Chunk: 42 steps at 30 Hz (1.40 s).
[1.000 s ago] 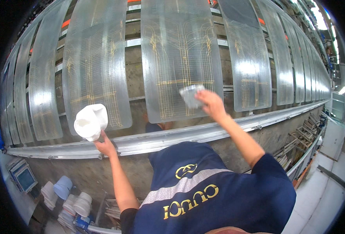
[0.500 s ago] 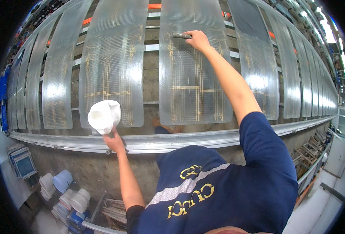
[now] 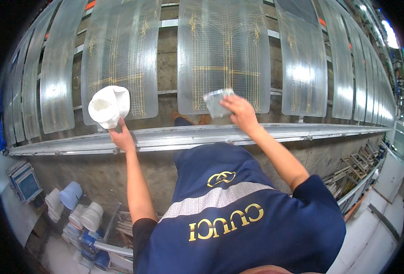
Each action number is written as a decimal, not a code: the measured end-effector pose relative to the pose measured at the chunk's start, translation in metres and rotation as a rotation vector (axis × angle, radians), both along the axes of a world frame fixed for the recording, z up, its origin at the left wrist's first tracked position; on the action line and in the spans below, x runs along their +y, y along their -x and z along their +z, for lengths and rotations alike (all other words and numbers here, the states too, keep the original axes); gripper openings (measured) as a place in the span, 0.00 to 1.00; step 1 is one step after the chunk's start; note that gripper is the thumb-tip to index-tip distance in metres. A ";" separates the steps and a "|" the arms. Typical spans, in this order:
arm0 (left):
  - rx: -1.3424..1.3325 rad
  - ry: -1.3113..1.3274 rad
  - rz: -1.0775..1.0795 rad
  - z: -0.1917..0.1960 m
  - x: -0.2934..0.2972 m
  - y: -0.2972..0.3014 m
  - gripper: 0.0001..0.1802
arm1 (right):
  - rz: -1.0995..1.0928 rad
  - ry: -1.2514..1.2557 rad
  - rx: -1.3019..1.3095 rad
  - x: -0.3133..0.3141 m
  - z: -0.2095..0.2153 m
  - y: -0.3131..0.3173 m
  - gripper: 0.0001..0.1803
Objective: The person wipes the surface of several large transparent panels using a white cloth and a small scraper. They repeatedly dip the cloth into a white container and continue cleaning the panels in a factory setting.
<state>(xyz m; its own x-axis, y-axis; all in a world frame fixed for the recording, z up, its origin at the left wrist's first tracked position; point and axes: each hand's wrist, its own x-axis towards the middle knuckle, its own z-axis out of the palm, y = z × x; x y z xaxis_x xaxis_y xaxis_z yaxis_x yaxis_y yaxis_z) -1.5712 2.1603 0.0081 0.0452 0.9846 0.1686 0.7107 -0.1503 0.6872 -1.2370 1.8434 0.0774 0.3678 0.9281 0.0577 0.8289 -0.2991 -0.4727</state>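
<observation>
Over the near part of a left-hand grey panel, my left hand (image 3: pixel 122 137) grips a white plastic jug (image 3: pixel 119 98) from its near side. The jug's wide opening shows at its left. My right hand (image 3: pixel 241 112) is closed on a flat, squarish grey scraper (image 3: pixel 217 104), slightly blurred. The scraper is over the near edge of the middle panel (image 3: pixel 188 86); contact with the surface cannot be made out. Thin yellow lines form a grid pattern on this glossy panel. A similar patterned panel (image 3: pixel 149 55) lies under and beyond the jug.
Similar panels (image 3: pixel 302 86) stretch in a row to both sides, with gaps between them. A long metal rail (image 3: pixel 179 137) runs between me and the panels. White and blue buckets (image 3: pixel 71 195) and framed screens (image 3: pixel 24 181) stand at lower left. Wooden frames (image 3: pixel 355 164) pile up at right.
My right hand has come from the far part of the middle panel to its near edge, turning the scraper's flat face into view. My left hand still holds the jug.
</observation>
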 end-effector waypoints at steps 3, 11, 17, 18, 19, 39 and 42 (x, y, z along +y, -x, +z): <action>0.020 0.030 -0.024 -0.001 0.003 -0.004 0.37 | -0.105 0.019 0.137 -0.021 0.015 0.020 0.32; -0.248 -0.073 0.036 0.007 0.036 -0.021 0.36 | -0.702 -0.252 1.395 0.037 0.052 -0.023 0.14; -0.319 0.064 -0.086 0.023 0.091 0.009 0.15 | -0.613 -0.217 1.445 0.159 0.055 -0.008 0.15; -0.332 0.054 -0.081 0.027 0.103 0.019 0.15 | -0.554 -0.195 1.364 0.190 0.054 -0.006 0.15; -0.346 0.050 -0.093 0.032 0.114 0.026 0.14 | -0.479 -0.205 1.224 0.220 0.047 -0.007 0.16; -0.309 -0.128 0.133 -0.005 0.433 0.229 0.15 | -0.278 0.041 -0.119 0.329 -0.019 0.253 0.36; -0.348 -0.043 0.124 -0.025 0.430 0.245 0.17 | -0.260 0.038 0.047 0.335 0.012 0.233 0.34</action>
<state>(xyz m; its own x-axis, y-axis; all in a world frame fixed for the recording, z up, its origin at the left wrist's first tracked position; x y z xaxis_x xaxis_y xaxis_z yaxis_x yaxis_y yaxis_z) -1.8165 2.5907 -0.0169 -0.1412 0.9708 0.1939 0.4499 -0.1115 0.8861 -1.4704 2.1788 0.0898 0.5955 0.8034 0.0014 0.6993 -0.5175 -0.4931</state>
